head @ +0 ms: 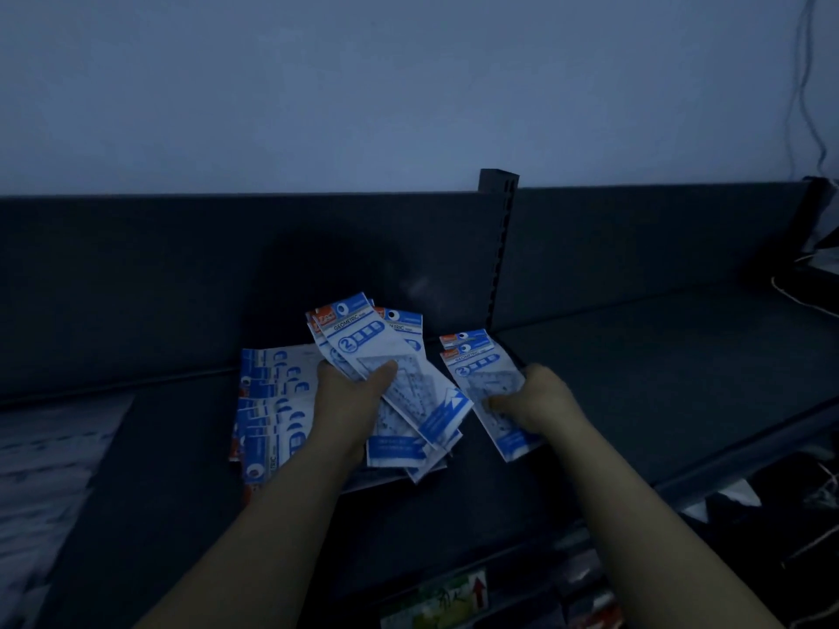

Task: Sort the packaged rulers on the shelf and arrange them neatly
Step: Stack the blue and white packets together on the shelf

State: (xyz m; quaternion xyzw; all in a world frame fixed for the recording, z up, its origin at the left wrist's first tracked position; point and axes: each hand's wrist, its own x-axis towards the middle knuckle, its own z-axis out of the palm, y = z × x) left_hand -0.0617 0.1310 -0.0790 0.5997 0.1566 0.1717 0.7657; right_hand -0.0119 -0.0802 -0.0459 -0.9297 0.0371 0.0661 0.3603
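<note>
dark metal shelf (635,356): my left hand (349,392) grips a fan of blue-white plastic ruler packets (390,356), my right hand (540,397) a smaller bunch (481,370); next, probably merging and squaring them.

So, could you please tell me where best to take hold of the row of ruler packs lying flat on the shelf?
Probably its left edge, coming from the left: the row of packs lies flat and overlapped, with blue edges exposed there, while the left hand and its fanned bunch cover the right side.
</note>
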